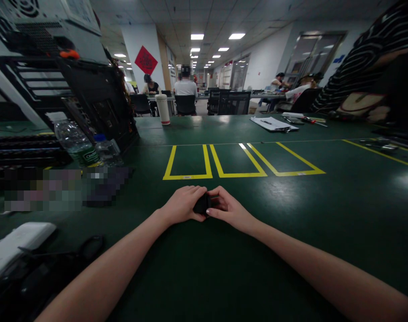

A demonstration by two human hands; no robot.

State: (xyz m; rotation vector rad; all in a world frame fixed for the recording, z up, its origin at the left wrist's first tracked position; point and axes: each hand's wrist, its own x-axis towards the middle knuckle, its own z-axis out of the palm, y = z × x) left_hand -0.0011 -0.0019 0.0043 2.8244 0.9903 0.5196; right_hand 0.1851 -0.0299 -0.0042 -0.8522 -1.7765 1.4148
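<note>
1. The dark green table (190,268) spreads beneath everything close by, running from the near edge of the view to the seated people beyond.
2. An open black computer case (103,103) stands on the left side of the table.
3. Yellow tape (187,177) marks three adjoining outlines on the tabletop, just beyond the hands.
4. The left hand (182,205) wraps the black object from its left, fingers curled over the far side and thumb along the near side.
5. The right hand (232,210) meets it from the right, its fingers bent and its thumb tip touching the object's near right edge, so the fingers pinch lightly there.
6. A clear plastic bottle (74,143) with a green label sits by the case.
7. A clipboard (274,124) with paper and a pen lies toward the far right.
8. A white cylindrical container (162,108) stands near the far edge.
9. The small black object (201,204) lies between the two hands, partly hidden by the left fingers; its exact shape cannot be made out.
</note>
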